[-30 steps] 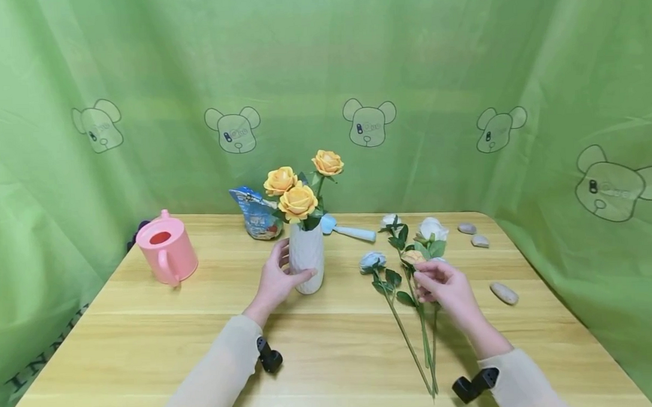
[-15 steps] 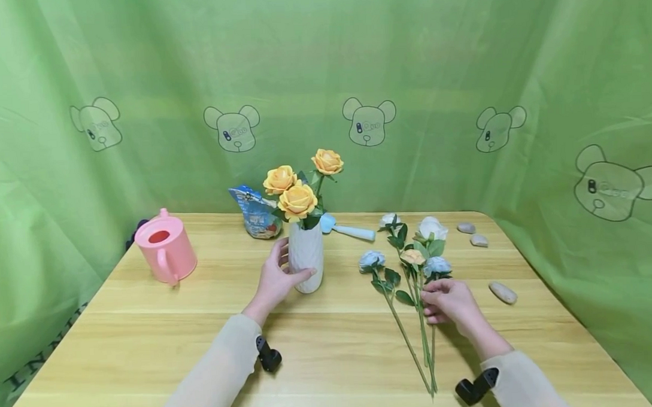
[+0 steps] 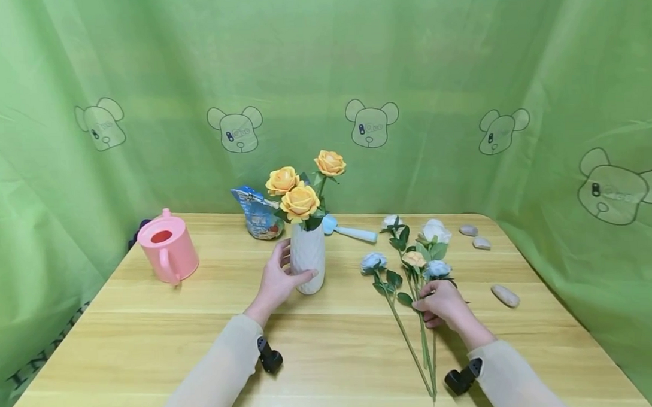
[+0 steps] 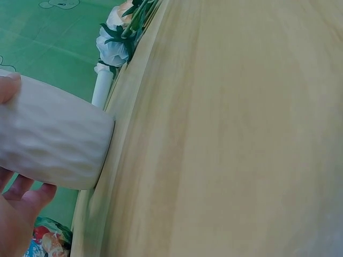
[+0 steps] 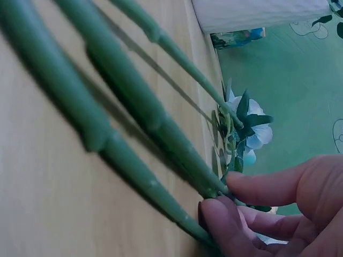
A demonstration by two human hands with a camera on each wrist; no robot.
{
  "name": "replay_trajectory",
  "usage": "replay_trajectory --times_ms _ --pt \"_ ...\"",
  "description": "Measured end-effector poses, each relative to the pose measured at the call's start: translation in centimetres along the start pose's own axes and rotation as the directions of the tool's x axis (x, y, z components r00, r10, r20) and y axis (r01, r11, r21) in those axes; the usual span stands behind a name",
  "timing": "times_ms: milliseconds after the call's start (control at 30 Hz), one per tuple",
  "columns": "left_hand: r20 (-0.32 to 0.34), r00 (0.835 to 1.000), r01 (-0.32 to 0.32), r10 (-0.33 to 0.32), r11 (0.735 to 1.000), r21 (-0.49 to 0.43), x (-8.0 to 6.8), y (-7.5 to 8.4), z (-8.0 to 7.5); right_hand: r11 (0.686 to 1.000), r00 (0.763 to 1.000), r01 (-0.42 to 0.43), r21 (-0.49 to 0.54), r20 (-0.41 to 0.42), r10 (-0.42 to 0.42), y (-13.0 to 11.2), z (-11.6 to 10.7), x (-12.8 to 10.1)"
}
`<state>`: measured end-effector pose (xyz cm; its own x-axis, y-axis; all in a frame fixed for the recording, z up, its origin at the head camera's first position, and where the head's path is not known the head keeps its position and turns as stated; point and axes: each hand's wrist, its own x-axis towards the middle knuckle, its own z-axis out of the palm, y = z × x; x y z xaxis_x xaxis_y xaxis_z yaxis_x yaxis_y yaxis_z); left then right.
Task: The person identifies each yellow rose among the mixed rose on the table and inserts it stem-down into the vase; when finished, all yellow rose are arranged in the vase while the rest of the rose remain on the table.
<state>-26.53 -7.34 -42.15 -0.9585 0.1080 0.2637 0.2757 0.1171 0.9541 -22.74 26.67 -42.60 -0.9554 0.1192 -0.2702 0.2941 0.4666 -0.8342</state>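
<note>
My left hand [image 3: 277, 283] grips a white textured vase [image 3: 309, 258], thumb in front and fingers behind. Three yellow-orange roses [image 3: 299, 202] stand in it. In the left wrist view the vase [image 4: 59, 134] sits between thumb and fingers. To the right, loose artificial roses lie in a loose bundle: a blue rose [image 3: 373, 262], a peach rose [image 3: 414, 259], a second blue rose [image 3: 437, 268] and white ones. My right hand [image 3: 445, 304] is over their stems. In the right wrist view its thumb and forefinger pinch a green rose stem [image 5: 182, 152]; which bloom it bears is unclear.
A pink watering can [image 3: 169, 254] stands at the left. Behind the vase are a blue printed bag [image 3: 259, 215] and a light-blue toy shovel [image 3: 354, 232]. Several stones, such as a long grey one [image 3: 505, 295], lie at the right. Green curtain [image 3: 299, 60] encloses the table.
My right hand has drawn back from the peach rose along the stems toward me, uncovering the second blue rose, and its fingers have closed on a stem. My left hand stays on the vase.
</note>
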Motion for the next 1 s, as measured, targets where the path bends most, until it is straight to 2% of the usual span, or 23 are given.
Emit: replay_trajectory --times_ms 167,367,567,800,1000 --pt "0.002 1.0 0.003 -0.003 1.0 0.001 -0.3 0.7 0.1 0.995 0.999 -0.039 0.093 0.006 0.038 -0.1 -0.2 0.0" --pt "0.0 1.0 0.009 -0.009 1.0 -0.014 -0.3 0.7 0.0 0.981 0.999 -0.033 0.192 0.049 0.024 -1.0 -0.9 -0.8" --pt "0.0 1.0 0.009 -0.009 1.0 -0.003 -0.3 0.6 0.1 0.968 0.996 0.062 0.245 0.045 -0.075 -2.4 -2.0 -1.8" --pt "-0.003 1.0 0.001 -0.001 1.0 -0.013 0.0 0.4 0.1 0.933 0.981 0.187 0.306 -0.003 -0.195 -4.3 -2.4 -2.5" --pt "-0.041 0.999 0.012 -0.012 1.0 -0.007 0.8 -2.3 0.3 0.887 0.956 0.282 0.365 -0.033 -0.29 -6.5 -1.9 -3.2"
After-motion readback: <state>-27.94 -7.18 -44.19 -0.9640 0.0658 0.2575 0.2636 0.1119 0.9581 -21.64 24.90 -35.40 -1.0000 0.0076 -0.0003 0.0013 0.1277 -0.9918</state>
